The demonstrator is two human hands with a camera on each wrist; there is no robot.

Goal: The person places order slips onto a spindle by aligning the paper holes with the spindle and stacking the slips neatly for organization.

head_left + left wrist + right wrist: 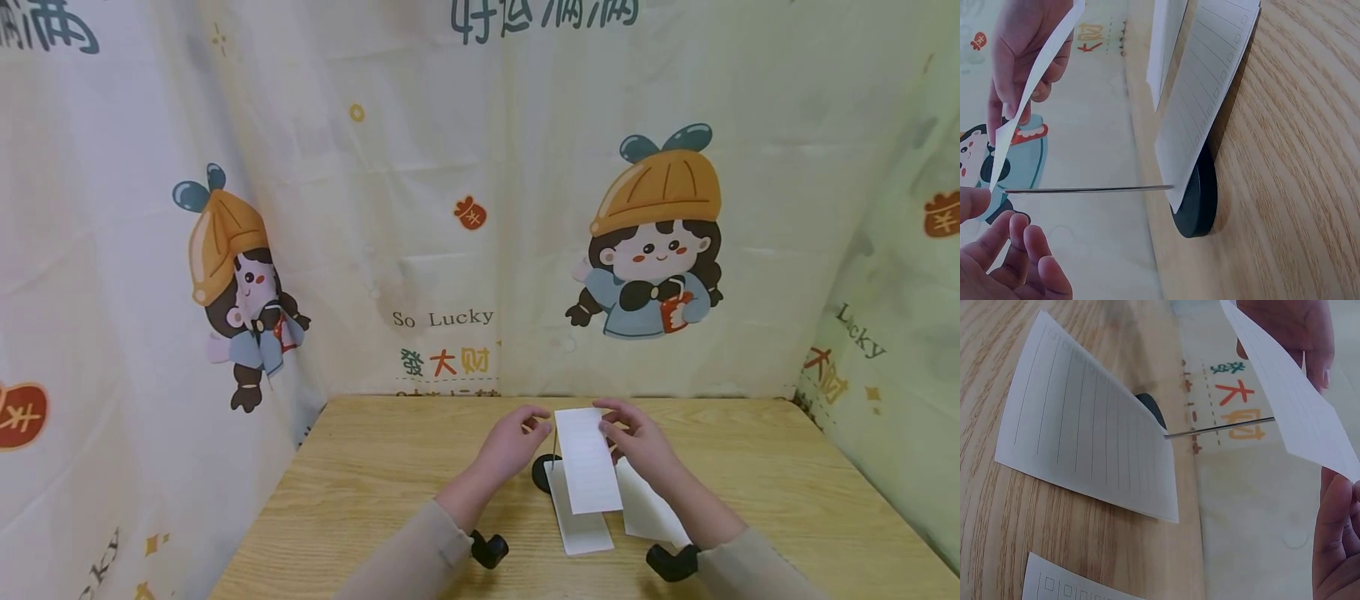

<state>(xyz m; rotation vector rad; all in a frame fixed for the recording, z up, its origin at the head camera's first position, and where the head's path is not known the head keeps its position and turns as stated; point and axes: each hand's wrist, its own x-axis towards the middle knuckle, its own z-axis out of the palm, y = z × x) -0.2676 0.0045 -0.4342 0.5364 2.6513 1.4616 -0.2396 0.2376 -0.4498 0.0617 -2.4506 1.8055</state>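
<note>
A paper spike stands on the table, with a black round base (1196,203) and a thin metal rod (1085,189). Lined paper sheets (581,525) lie low on the rod, over part of the base. My right hand (637,437) pinches a loose lined sheet (588,462) by its far right edge. That sheet's left corner is right at the rod's tip in the left wrist view. Close beside this corner is my left hand (517,442), fingers loosely bent, thumb (972,203) apart from the other fingertips.
More paper (648,508) lies to the right of the spike, partly behind my right forearm. The wooden table (390,475) ends at a printed curtain (420,250) behind and at both sides. Black wrist mounts (489,550) sit on both sleeves.
</note>
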